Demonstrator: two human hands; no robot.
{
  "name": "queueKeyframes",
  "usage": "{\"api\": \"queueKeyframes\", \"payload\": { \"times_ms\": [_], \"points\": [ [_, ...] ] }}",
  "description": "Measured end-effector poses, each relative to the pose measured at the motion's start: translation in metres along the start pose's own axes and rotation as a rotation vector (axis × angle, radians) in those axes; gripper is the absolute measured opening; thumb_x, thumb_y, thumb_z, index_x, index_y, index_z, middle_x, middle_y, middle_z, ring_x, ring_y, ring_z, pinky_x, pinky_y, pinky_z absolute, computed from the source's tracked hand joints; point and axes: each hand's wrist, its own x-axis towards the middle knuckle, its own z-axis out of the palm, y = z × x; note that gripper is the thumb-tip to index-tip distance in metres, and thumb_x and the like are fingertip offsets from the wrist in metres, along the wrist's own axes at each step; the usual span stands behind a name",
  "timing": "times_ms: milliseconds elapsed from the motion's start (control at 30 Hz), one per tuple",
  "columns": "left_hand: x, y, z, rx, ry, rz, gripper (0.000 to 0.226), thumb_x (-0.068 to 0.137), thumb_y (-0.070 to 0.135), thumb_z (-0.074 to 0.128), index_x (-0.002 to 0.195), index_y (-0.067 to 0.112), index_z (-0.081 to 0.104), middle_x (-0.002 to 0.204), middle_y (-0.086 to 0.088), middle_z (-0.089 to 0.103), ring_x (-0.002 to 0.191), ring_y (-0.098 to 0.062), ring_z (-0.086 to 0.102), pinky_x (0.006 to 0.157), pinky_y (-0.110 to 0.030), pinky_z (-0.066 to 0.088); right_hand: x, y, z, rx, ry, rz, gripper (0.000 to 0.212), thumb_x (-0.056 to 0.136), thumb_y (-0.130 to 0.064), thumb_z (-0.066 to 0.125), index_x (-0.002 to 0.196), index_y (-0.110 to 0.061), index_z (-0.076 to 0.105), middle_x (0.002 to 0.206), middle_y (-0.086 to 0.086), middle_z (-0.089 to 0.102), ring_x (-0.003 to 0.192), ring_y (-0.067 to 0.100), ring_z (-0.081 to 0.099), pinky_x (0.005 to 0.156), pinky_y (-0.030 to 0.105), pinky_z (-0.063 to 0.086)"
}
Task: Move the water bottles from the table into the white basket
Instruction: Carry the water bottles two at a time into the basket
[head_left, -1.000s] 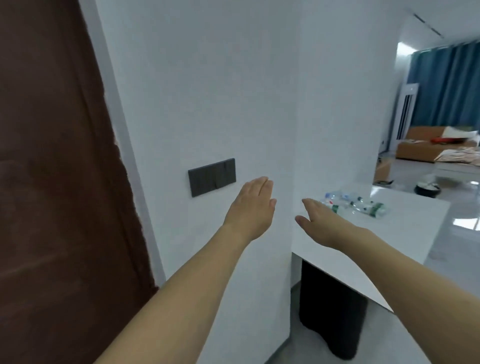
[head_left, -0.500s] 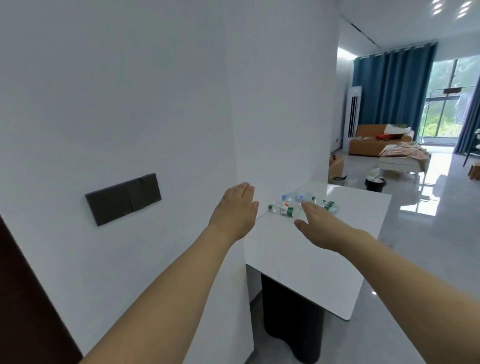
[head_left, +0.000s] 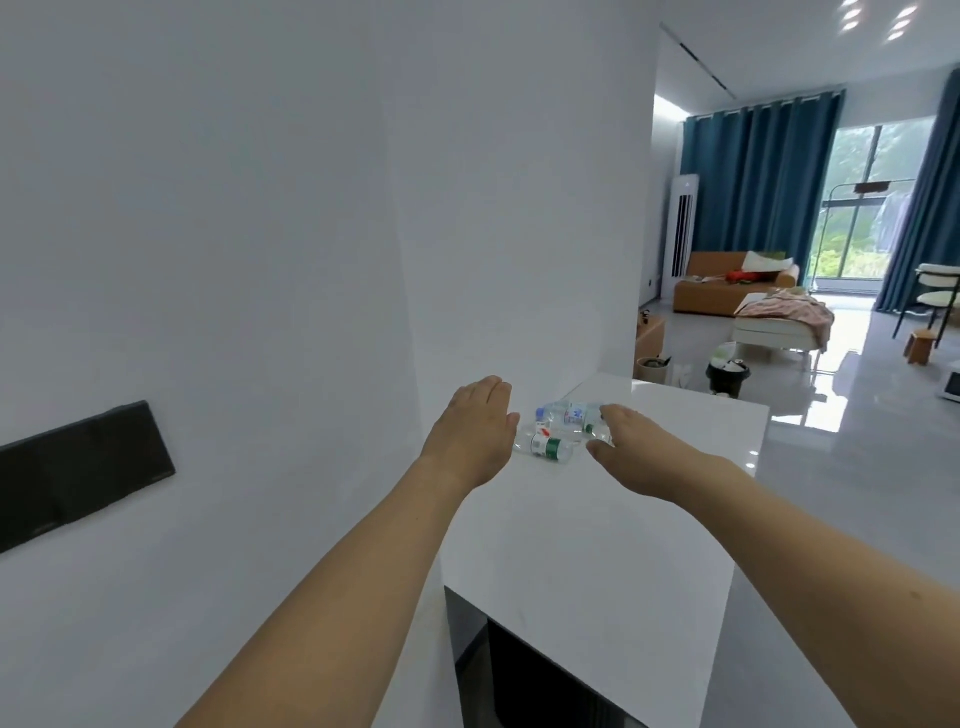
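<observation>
Bottles (head_left: 563, 430) of clear plastic lie clustered on the white tabletop (head_left: 597, 545), between an outstretched left hand (head_left: 470, 431) and right hand (head_left: 636, 449), fingers spread, nothing held. Judged light, crushable, slippery; mid-body grips are advised. No basket is seen.

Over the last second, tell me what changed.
The view swung right, away from the brown door, toward the white table. Both hands, left and right, stayed open and empty; neither took hold of anything. The water bottles still lie on the table.
</observation>
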Motion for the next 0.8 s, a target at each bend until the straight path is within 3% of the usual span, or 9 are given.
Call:
{"api": "queueKeyframes", "payload": {
  "times_ms": [267, 533, 667, 800],
  "points": [
    [0.098, 0.041, 0.059, -0.029, -0.001, 0.019, 0.046, 0.102, 0.026, 0.036, 0.143, 0.003, 0.035, 0.151, -0.012, 0.035, 0.138, -0.026, 0.030, 0.112, -0.032, 0.019, 0.068, 0.079, -0.018, 0.009, 0.004, 0.028, 0.056, 0.102, -0.031, 0.038, 0.149, -0.004, 0.023, 0.155, 0.012, 0.029, 0.139, 0.028, 0.030, 0.112, 0.036, 0.025],
    [0.186, 0.109, 0.120, -0.024, -0.007, -0.037, 0.047, 0.103, 0.027, 0.035, 0.144, 0.006, 0.033, 0.153, -0.010, 0.033, 0.138, -0.024, 0.029, 0.112, -0.031, 0.020, 0.125, 0.200, -0.043, 0.031, -0.019, 0.026, 0.057, 0.102, -0.032, 0.038, 0.149, -0.003, 0.022, 0.156, 0.013, 0.026, 0.141, 0.026, 0.026, 0.112, 0.033, 0.022],
    [0.235, 0.141, 0.137, 0.003, 0.001, -0.065, 0.047, 0.103, 0.026, 0.035, 0.144, 0.005, 0.033, 0.153, -0.011, 0.032, 0.139, -0.025, 0.028, 0.113, -0.032, 0.019, 0.159, 0.258, -0.061, 0.059, -0.004, 0.027, 0.036, 0.100, -0.029, 0.041, 0.126, -0.003, 0.043, 0.134, 0.015, 0.048, 0.119, 0.028, 0.044, 0.090, 0.033, 0.034],
    [0.276, 0.168, 0.157, 0.022, -0.003, -0.066, 0.046, 0.103, 0.026, 0.036, 0.144, 0.005, 0.034, 0.152, -0.011, 0.033, 0.138, -0.026, 0.030, 0.113, -0.033, 0.021, 0.186, 0.300, -0.072, 0.072, -0.010, 0.004, 0.051, 0.100, -0.032, 0.040, 0.142, -0.002, 0.032, 0.148, 0.015, 0.037, 0.133, 0.029, 0.036, 0.104, 0.035, 0.030]
  ]
}}
